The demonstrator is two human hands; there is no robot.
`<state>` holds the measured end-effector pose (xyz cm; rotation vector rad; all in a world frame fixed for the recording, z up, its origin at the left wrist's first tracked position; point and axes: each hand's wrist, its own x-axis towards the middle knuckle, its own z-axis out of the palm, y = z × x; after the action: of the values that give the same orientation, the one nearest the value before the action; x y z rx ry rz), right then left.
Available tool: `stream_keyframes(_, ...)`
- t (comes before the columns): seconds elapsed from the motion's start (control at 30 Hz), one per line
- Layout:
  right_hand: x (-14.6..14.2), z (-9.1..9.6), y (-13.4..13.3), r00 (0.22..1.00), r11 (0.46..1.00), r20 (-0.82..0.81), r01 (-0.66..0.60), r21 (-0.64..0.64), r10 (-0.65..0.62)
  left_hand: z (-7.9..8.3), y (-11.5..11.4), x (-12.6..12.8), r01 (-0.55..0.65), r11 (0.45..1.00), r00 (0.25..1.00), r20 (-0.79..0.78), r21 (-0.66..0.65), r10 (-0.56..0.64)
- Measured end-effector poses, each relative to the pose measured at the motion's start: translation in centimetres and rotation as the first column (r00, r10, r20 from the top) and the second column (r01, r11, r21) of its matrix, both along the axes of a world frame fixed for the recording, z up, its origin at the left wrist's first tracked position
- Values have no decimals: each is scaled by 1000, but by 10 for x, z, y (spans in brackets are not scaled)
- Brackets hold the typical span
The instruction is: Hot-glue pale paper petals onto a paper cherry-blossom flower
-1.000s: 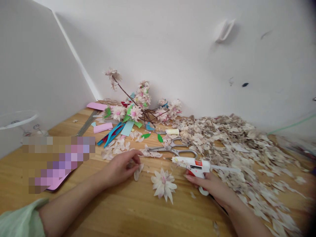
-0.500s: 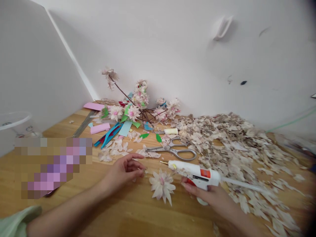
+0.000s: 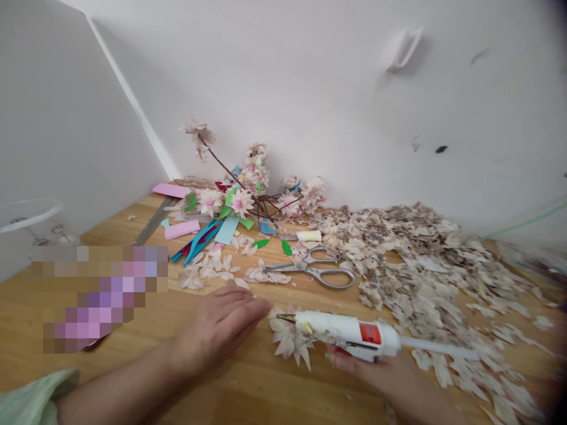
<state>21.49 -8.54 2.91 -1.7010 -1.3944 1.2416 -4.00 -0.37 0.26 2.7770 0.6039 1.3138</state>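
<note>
My right hand (image 3: pixel 376 369) grips a white hot glue gun (image 3: pixel 345 333) with a red label, its brass nozzle pointing left over a pale pink paper flower (image 3: pixel 290 342) on the wooden table (image 3: pixel 248 389). My left hand (image 3: pixel 221 324) lies low just left of the flower, fingers stretched together toward it; whether a petal is under the fingertips is hidden. Loose petals (image 3: pixel 208 268) lie beyond the left hand.
Silver scissors (image 3: pixel 316 271) lie behind the flower. A branch with paper blossoms (image 3: pixel 248 189), coloured paper strips (image 3: pixel 199 236) and green leaves sit at the back by the wall. A big heap of pale paper scraps (image 3: pixel 420 260) covers the right side. A blurred patch sits left.
The glue gun has moved left and lower until its nozzle is over the flower. My left hand has flattened and slid right, up to the flower's edge.
</note>
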Motion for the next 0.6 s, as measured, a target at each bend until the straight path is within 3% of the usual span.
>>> stream_keyframes(0.13, 1, -2, 0, 995, 1000, 97, 11, -14, -9, -3, 0, -4, 42, 998, 995, -88, 46, -37)
stream_keyframes(0.23, 3, -5, 2, 993, 998, 100, -63, -16, 65, -4, 0, -6, 40, 998, 996, -86, 54, -35)
stream_keyframes(0.37, 5, -7, 3, 991, 999, 127, -49, -12, 50, -3, -1, -6, 36, 998, 996, -85, 46, -32)
stream_keyframes(0.5, 8, -10, 4, 985, 993, 122, -120, -4, 120, -3, -1, -5, 42, 998, 997, -60, 49, -39)
stream_keyframes(0.6, 9, -12, 4, 990, 996, 113, -86, 13, 84, -2, -1, -3, 39, 998, 998, -54, 51, -36)
